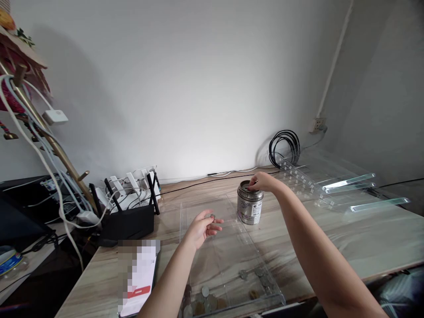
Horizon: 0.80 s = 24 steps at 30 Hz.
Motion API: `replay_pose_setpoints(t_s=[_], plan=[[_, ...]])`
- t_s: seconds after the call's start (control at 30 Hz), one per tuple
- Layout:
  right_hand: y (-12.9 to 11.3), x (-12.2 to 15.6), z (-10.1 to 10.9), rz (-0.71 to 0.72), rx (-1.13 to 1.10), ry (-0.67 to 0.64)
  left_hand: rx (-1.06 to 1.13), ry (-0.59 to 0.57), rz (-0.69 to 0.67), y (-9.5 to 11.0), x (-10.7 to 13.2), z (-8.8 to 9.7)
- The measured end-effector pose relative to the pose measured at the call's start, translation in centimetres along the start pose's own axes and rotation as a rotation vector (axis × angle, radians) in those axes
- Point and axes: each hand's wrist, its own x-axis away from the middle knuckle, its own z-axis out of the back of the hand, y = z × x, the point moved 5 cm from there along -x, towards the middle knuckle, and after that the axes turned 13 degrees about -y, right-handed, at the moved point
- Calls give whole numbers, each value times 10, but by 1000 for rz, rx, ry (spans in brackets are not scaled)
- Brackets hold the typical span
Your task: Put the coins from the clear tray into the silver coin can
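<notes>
A round metal can (250, 207) with a label stands upright on the wooden desk, at the right edge of a clear plastic tray (228, 247). My right hand (261, 182) reaches over the can from the right, fingertips pressed together at its top opening; whatever they pinch is hidden. Above the tray, my left hand (202, 229) holds a coin (212, 216) near its thumb and forefinger, the other fingers loosely bent. Several coins (205, 291) lie at the near left end of the tray, and more coins (260, 273) are near its right corner.
A phone (144, 274) with a partly blurred screen lies left of my left forearm. Behind it are a black router (129, 221) and white devices with antennas and cables. Clear plastic panels (347, 181) and a coiled black cable (284, 148) are at the right back.
</notes>
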Motion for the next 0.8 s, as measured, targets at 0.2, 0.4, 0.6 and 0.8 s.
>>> replay_pose_setpoints(t_s=[0.2,0.4,0.6,0.8], plan=[[2,4,-1,29,-31,-46,-6,2,4,1,2,-2],[-1,2,5,4,-36,-137,-19,-7,-10,0,1,-1],[1,-2,5,22,-53,-161,-19,1,-8,0,1,0],[-2,-3,7,86,-25,-240,-24,-9,-11,0,1,0]])
